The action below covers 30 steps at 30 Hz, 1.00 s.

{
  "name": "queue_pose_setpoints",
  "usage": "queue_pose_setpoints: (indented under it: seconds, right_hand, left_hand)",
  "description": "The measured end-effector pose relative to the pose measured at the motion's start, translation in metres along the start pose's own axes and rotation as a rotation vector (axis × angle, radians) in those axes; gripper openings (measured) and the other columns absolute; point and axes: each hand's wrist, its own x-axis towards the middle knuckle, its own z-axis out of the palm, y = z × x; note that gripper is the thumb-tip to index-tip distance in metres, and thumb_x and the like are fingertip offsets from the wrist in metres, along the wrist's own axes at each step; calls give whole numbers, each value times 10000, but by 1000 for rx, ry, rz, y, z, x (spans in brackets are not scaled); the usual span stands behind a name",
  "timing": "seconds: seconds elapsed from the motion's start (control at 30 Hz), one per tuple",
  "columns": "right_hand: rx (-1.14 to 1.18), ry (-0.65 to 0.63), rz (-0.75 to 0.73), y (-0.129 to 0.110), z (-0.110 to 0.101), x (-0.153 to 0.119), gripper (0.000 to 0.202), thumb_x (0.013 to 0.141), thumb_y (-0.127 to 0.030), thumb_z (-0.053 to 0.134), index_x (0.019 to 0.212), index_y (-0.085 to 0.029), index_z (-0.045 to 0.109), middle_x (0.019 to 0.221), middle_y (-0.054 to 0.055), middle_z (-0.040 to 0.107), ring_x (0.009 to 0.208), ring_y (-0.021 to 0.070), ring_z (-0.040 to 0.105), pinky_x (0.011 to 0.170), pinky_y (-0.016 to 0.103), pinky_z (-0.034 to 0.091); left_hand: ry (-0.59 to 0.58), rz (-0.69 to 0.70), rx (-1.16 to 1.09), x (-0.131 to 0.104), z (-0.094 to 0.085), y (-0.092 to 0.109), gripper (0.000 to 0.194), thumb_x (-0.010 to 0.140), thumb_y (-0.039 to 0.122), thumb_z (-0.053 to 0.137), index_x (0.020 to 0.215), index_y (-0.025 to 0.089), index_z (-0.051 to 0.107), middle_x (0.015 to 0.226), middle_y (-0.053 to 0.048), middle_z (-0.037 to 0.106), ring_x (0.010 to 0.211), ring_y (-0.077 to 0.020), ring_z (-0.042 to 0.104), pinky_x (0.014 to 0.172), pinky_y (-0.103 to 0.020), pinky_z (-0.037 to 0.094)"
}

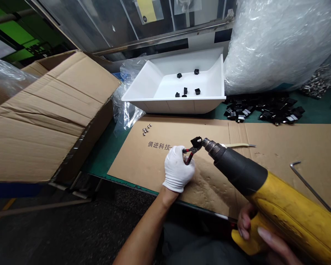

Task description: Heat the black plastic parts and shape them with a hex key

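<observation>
My left hand [179,169], in a white glove, is closed round a pair of pliers [189,157] with red and black handles. A small black part [195,142] with a shiny metal bit is at the plier jaws, above the cardboard sheet [138,158]. My bare right hand [253,228] grips the handle of a yellow heat gun [289,209]. Its dark metal nozzle points left, with the tip right beside the black part; I cannot tell whether they touch.
A white tray [173,100] holding several black parts stands behind. Small metal pieces [146,129], a pale-handled tool [239,145] and a hex key [311,186] lie on the cardboard. Black parts [264,106] are heaped at back right by a plastic bag [278,44]. A carton [55,110] stands left.
</observation>
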Motion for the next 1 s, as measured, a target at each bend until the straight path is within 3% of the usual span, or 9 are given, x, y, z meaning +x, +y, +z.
queue_pose_setpoints:
  seconds: [0.53,0.67,0.77,0.83,0.9,1.0]
  right_hand:
    - [4,0,18,1,-1,2,231,960,-469,545,1039,-275,641,902,54,613,776,230,586,777,401,521]
    - [11,23,-4,-3,4,-1,265,927,-516,570,992,-274,654,851,47,608,745,228,576,743,398,516]
    - [33,38,3,-16,10,9,306,862,-574,628,872,-271,675,747,51,607,656,234,569,657,417,526]
    - [48,28,-15,-31,16,31,335,798,-623,669,792,-289,680,681,67,614,618,274,588,575,449,526]
    - [65,14,-64,-49,24,65,326,731,-647,716,771,-325,689,687,93,648,682,349,640,544,496,533]
    - [83,-13,-136,-78,43,117,288,672,-534,825,883,-359,737,886,110,732,915,392,682,675,543,579]
  left_hand:
    - [27,4,-29,-2,2,-1,293,720,117,627,977,225,538,903,-66,618,868,-264,631,809,-373,518]
    - [86,15,-193,2,0,-2,246,808,164,646,1049,203,607,967,-74,618,912,-236,631,854,-355,519]
    - [101,-69,-386,8,-9,-4,210,911,266,651,1107,191,667,1025,-82,640,916,-206,640,879,-337,515]
    - [28,-176,-550,11,-21,-7,239,932,341,672,1109,182,702,1012,-81,670,916,-204,650,892,-337,510]
    - [-117,-332,-809,9,-35,-9,294,944,408,677,1113,171,719,948,-72,692,865,-200,663,855,-341,522]
    - [-379,-580,-1391,-9,-57,-9,353,977,486,612,1113,173,700,820,-46,675,643,-180,655,635,-337,542]
